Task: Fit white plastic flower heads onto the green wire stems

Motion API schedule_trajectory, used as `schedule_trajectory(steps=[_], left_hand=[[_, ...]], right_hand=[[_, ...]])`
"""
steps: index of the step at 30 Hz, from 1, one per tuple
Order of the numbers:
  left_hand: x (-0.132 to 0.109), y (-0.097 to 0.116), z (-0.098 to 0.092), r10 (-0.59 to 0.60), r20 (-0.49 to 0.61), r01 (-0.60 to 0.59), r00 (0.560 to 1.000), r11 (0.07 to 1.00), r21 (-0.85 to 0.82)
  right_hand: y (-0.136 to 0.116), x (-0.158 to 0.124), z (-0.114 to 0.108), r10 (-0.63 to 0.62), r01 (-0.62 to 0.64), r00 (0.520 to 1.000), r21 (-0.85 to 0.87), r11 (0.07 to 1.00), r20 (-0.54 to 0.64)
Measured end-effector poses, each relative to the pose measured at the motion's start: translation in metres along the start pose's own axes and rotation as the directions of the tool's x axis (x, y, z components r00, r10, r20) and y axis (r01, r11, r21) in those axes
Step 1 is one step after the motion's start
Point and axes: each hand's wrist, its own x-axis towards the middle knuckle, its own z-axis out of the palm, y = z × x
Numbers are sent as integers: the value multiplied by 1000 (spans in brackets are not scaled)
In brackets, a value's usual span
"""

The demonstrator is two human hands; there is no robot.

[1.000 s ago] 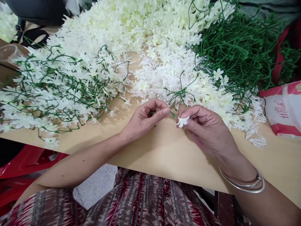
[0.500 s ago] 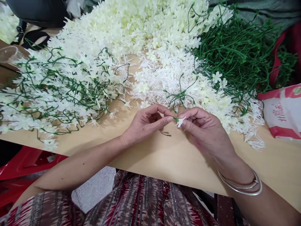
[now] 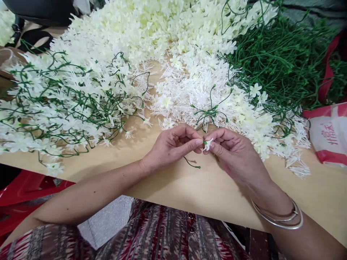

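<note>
My left hand (image 3: 176, 146) pinches a green plastic stem (image 3: 193, 165), whose free end hangs below the fingers over the table. Thumb and forefinger of my right hand (image 3: 233, 151) are closed on a small white artificial flower (image 3: 208, 144). The flower's base meets the green tip of the stem between the two hands; whether it is seated there cannot be made out. Just beyond my fingers, a loose green stem (image 3: 210, 112) lies on a heap of white flower pieces (image 3: 187, 97).
Stemmed white flowers (image 3: 73, 104) are piled at the left. Pale blossoms (image 3: 151, 29) heap up at the back, and bare green stems (image 3: 279, 61) at the back right. A red and white bag (image 3: 329, 133) sits on the wooden table (image 3: 173, 187) at the right.
Both hands have shifted slightly down in the view and closer together around the flower. The stem's hanging end has swung lower. The flower and stem are still held.
</note>
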Motion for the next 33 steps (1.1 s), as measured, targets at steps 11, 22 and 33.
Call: schedule_trajectory(steps=[11,22,33], left_hand=[[0,-3,1,-24,3,24,1000,997,-67],[0,-5,0,56,-23,-56,998,998,-11],[1,1,2,27,10,-27,1000,1000,10]], right_hand=[[-7,4,6,47,-47,999,95,994,5],[-15,4,4,54,-53,999,135,989,-5],[-5,4,2,12,-11,1000,66,998,-13]])
